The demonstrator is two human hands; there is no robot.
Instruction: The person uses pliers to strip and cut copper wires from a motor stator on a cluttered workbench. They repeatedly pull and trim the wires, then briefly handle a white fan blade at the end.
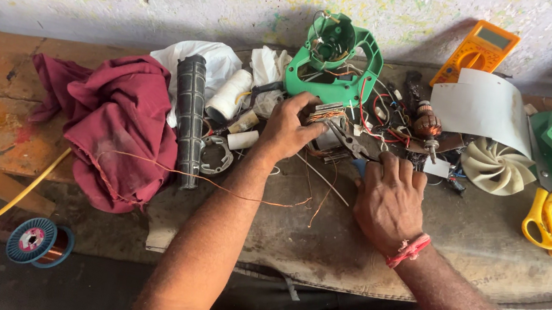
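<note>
at twelve o'clock on the worn wooden desk (pixel 468 244), the left hand (pixel 285 128) has its grip clamped on a copper-wound metal stator (pixel 326 115); the right hand (pixel 389 201) lies flat at three o'clock of it, fingers together over blue-handled pliers (pixel 351 147).
</note>
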